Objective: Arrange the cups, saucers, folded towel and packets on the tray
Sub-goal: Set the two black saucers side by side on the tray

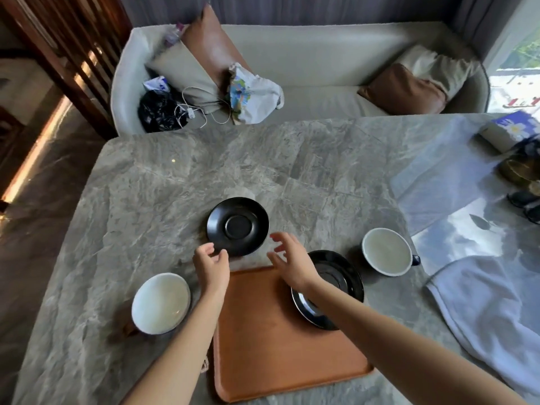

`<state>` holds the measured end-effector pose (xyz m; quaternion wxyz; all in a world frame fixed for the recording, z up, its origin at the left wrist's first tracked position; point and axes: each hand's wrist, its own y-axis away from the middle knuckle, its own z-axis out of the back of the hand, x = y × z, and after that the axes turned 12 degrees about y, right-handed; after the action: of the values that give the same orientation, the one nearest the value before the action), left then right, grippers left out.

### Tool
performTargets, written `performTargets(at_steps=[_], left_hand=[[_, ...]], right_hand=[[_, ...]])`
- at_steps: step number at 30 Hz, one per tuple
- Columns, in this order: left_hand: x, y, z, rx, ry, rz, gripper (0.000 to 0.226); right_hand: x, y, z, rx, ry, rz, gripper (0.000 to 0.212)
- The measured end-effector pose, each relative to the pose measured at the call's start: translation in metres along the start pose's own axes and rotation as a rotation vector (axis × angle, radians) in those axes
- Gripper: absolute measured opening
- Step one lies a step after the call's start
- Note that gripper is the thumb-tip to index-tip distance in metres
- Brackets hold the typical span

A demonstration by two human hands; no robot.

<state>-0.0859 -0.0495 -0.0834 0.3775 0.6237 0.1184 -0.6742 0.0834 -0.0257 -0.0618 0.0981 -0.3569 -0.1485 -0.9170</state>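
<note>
A brown tray (277, 340) lies on the grey stone table near me. One black saucer (237, 226) rests on the table just beyond the tray. A second black saucer (336, 276) sits on the tray's right rim, partly under my right forearm. One white cup (160, 302) stands left of the tray, another white cup (387, 251) to its right. A white towel (491, 311) lies at the right. My left hand (211, 264) and my right hand (289, 261) hover open on either side of the far saucer's near edge, holding nothing.
The stone table (146, 185) ends at a sofa (321, 65) with cushions, bags and a cable. A tissue box (508, 128) and dark items (523, 182) sit at the table's far right. A small item (205, 365) peeks out beside my left forearm.
</note>
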Motion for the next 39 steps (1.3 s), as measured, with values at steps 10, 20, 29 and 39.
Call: performTargets(at_steps=[10, 20, 29, 39], left_hand=[[0.014, -0.03, -0.004, 0.083, 0.009, 0.218, 0.043], [0.014, -0.016, 0.004, 0.087, -0.084, 0.108, 0.026], [0.001, 0.019, 0.026, 0.148, 0.127, 0.095, 0.019], [0.041, 0.095, 0.065, 0.515, 0.044, 0.502, 0.023]], right_hand=[[0.012, -0.053, -0.041, 0.038, -0.179, -0.386, 0.034], [0.006, -0.052, -0.04, -0.032, -0.272, -0.431, 0.019], [0.01, -0.044, 0.001, 0.041, -0.319, -0.289, 0.025], [0.005, -0.004, 0.021, 0.259, 0.393, -0.008, 0.033]])
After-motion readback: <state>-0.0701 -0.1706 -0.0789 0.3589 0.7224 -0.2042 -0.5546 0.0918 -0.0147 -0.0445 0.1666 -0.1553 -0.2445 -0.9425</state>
